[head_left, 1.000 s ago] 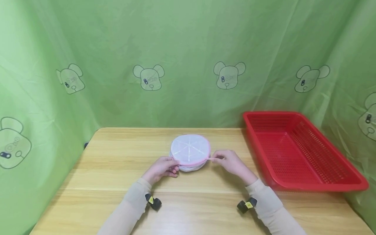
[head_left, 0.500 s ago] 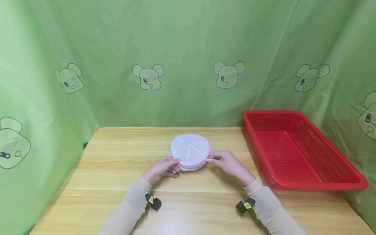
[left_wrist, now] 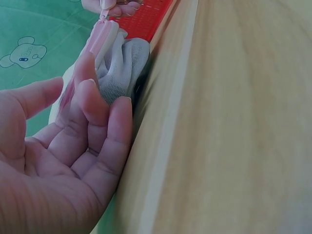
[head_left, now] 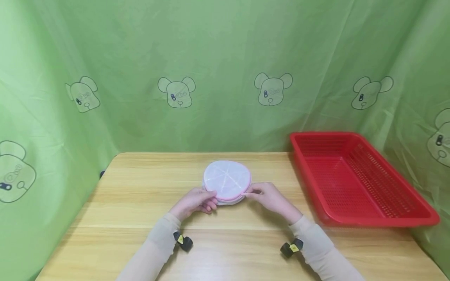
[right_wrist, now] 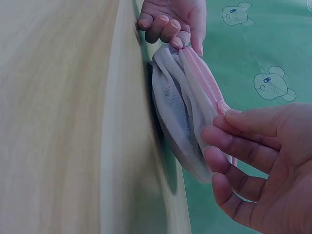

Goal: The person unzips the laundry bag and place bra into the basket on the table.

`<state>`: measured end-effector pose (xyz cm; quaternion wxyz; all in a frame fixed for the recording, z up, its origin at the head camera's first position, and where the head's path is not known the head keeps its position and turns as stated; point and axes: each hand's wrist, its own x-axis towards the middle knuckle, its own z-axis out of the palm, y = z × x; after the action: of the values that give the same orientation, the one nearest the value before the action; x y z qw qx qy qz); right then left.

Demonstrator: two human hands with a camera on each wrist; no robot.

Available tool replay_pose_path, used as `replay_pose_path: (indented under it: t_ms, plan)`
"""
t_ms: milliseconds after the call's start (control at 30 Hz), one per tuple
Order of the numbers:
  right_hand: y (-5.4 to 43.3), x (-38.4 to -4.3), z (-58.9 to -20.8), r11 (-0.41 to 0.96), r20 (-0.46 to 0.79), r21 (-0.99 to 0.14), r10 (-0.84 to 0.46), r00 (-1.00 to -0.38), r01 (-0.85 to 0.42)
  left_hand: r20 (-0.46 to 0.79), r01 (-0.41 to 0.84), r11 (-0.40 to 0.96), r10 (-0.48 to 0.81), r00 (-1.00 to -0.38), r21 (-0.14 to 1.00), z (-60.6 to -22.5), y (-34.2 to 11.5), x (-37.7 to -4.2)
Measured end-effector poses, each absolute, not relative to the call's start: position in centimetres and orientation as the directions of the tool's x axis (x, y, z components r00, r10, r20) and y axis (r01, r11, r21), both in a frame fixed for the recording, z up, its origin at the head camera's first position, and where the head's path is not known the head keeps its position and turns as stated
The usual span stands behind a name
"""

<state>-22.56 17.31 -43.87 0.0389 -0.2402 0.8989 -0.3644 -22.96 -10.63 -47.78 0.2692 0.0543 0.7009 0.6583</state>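
Both pinching: your left hand (head_left: 195,200) edge of mesh pouch (head_left: 227,179), your right hand (head_left: 270,198) zipper pull (right_wrist: 223,107). Hold edge taut; draw pull level along zipper (right_wrist: 204,78).

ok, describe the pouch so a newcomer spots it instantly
At the table, left of the red basket, find the left hand and right hand. Between them is the pouch: round, pale, with a pink zip, unlike the rectangular basket.

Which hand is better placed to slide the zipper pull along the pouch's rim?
Probably the right hand: its thumb and fingers pinch the zipper pull. The left hand grips the pouch at its rim, so it seems better suited to steadying.
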Motion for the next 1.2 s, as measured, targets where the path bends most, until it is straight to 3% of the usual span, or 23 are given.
replay_pose_path:
  t_ms: [700, 1200]
  plan:
    - [14.7, -21.2, -44.8, 0.566, 0.162, -0.688, -0.489, -0.857, -0.454, -0.298, -0.255, 0.154, 0.465, -0.834, 0.955, -47.8, -10.6, -22.9]
    - [14.3, -21.0, -45.4, 0.601, 0.124, -0.659, -0.506, -0.854, -0.452, -0.312, -0.289, 0.117, 0.379, -0.871, 0.950, -48.2, -10.2, -23.0]
